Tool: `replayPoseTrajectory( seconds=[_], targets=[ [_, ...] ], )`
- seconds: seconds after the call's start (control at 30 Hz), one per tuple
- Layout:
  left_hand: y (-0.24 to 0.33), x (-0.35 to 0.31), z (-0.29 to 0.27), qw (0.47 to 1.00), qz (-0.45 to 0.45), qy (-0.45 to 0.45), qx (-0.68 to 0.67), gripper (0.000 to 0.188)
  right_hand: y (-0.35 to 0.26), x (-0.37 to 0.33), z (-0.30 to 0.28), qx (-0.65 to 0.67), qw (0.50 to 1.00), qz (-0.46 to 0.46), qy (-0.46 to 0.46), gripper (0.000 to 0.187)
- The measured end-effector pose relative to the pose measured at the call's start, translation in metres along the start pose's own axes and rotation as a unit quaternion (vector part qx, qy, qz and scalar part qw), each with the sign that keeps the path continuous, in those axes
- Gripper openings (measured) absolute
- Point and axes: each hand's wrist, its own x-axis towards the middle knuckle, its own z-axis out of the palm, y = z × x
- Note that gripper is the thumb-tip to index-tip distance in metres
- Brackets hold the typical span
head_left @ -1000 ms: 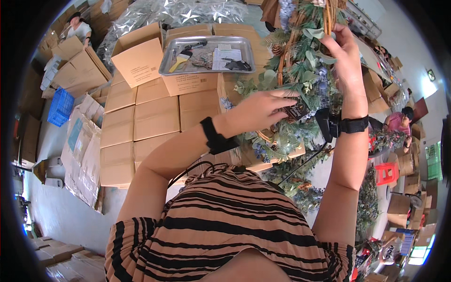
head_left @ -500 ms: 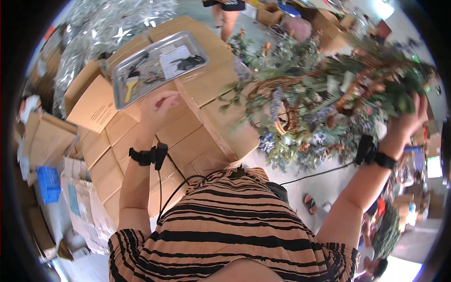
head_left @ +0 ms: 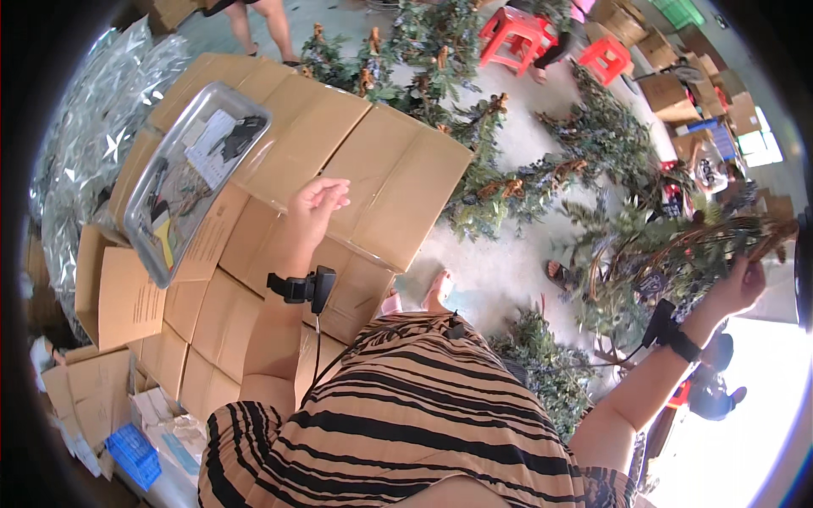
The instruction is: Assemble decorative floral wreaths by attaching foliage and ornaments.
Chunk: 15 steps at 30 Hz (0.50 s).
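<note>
My right hand [head_left: 743,286] grips the twig edge of a leafy wreath [head_left: 644,262] out at the right. Green leaves, small bluish flowers and bare brown vines make up the wreath, which hangs toward the floor. Over the stacked cardboard boxes [head_left: 385,182], my left hand [head_left: 318,207] is raised with nothing visible in it; its fingers are loosely bent and slightly apart. Left of that hand a clear plastic tray [head_left: 161,275] rests on the boxes, with a yellow-handled tool [head_left: 161,235], papers and dark small items inside. Black bands with small devices circle both my wrists.
Rows of similar wreaths [head_left: 500,190] lie on the pale floor [head_left: 508,245]. Red stools [head_left: 512,38] and a seated person are at the far side. An open carton [head_left: 127,292] and silvery foil [head_left: 93,135] stand left, above a blue crate [head_left: 134,455]. A cable runs by my waist.
My view has swung right, bringing the floor wreaths and stools into sight. The wreath in my right hand has moved away from the boxes and lower. My left hand remains above the boxes.
</note>
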Motion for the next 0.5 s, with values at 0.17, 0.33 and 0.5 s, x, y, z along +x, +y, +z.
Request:
replayPoseTrajectory(
  seconds=[0.17, 0.33, 0.5],
  targets=[
    [-0.002, 0.005, 0.022, 0.991, 0.013, -0.118, 0.057, 0.017, 0.085, -0.030, -0.052, -0.144, 0.988, 0.043, -0.041, 0.029],
    [-0.017, 0.011, 0.016, 0.993, -0.030, -0.098, 0.061, 0.017, 0.144, -0.087, -0.095, -0.080, 0.969, 0.202, -0.118, 0.029],
    [-0.022, 0.022, 0.030, 0.990, -0.036, -0.107, 0.085, 0.018, 0.192, -0.146, -0.121, -0.043, 0.945, 0.311, -0.091, 0.030]
  ],
)
